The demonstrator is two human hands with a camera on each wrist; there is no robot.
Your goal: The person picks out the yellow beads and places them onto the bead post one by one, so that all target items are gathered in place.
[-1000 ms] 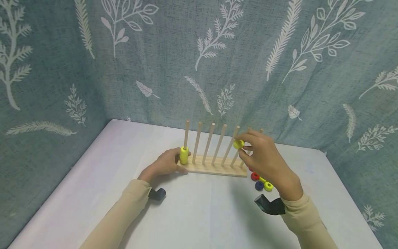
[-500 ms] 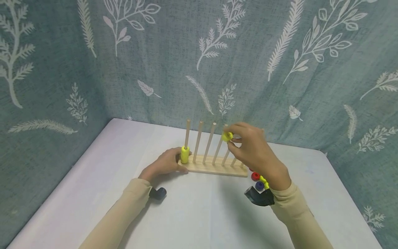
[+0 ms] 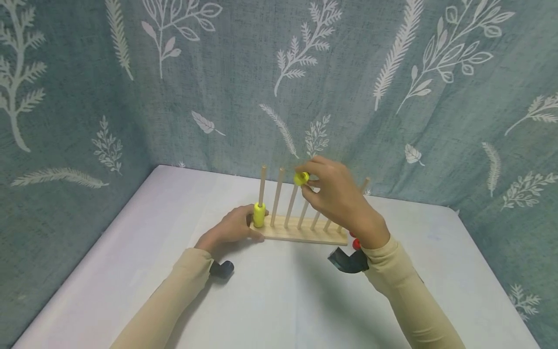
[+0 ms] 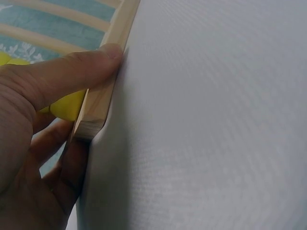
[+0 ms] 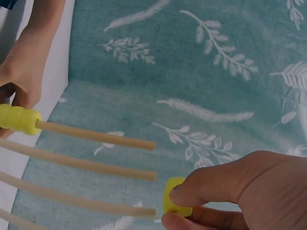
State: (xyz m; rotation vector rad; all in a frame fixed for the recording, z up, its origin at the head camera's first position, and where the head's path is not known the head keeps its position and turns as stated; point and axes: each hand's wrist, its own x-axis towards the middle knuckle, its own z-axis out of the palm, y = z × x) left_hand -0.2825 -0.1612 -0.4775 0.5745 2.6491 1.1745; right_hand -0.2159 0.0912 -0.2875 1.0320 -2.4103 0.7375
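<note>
My left hand (image 3: pixel 235 225) grips the left end of a wooden peg rack (image 3: pixel 305 236), thumb on the front edge and fingers behind, as the left wrist view shows. A stack of yellow beads (image 3: pixel 259 215) sits low on the leftmost peg, beside that hand. My right hand (image 3: pixel 340 198) pinches one yellow bead (image 3: pixel 301 178) between thumb and fingers, level with the peg tops, near the third peg from the left. In the right wrist view this bead (image 5: pixel 171 194) is just off the peg tips, apart from them. The right hand hides parts of the pegs further right.
Red beads (image 3: pixel 357 244) lie on the white table (image 3: pixel 270 300) by the rack's right end, partly behind my right wrist. A patterned teal curtain (image 3: pixel 244 97) hangs behind and at the sides. A dark curved piece (image 3: pixel 222 269) sticks out at each cuff.
My right hand has moved left and up along the peg tops with the yellow bead. Its forearm now covers the blue and loose yellow beads. The left hand has stayed on the rack.
</note>
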